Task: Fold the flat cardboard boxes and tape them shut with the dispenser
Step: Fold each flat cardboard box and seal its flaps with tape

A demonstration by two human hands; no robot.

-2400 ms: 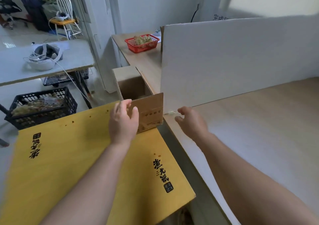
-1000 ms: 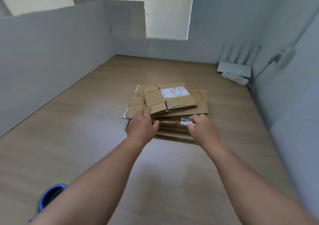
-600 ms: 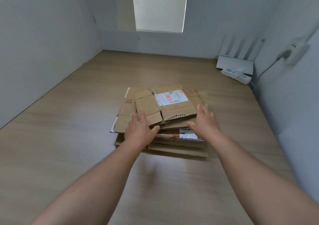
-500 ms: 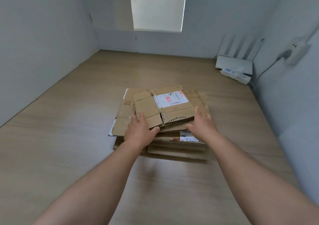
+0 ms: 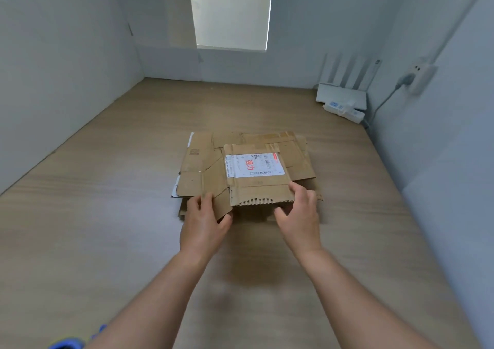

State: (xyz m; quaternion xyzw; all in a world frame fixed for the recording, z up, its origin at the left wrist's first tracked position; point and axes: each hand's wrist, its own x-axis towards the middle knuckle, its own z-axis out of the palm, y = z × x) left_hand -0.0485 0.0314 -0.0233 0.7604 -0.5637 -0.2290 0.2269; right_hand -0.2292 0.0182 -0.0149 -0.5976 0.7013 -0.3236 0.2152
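Head view: our left hand [image 5: 203,221] and right hand [image 5: 300,215] pinched the top box [image 5: 258,187], probably light and stiff, by its near edge.

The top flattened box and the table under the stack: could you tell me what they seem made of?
Top flattened box: brown corrugated cardboard, matt; open flutes show along its torn near edge. Table: probably wood-grain laminate or veneer, slight sheen; streaky grain shows.

Probably an office: partitioned wooden desk [image 5: 128,241], router [image 5: 340,96], power strip [image 5: 345,109].
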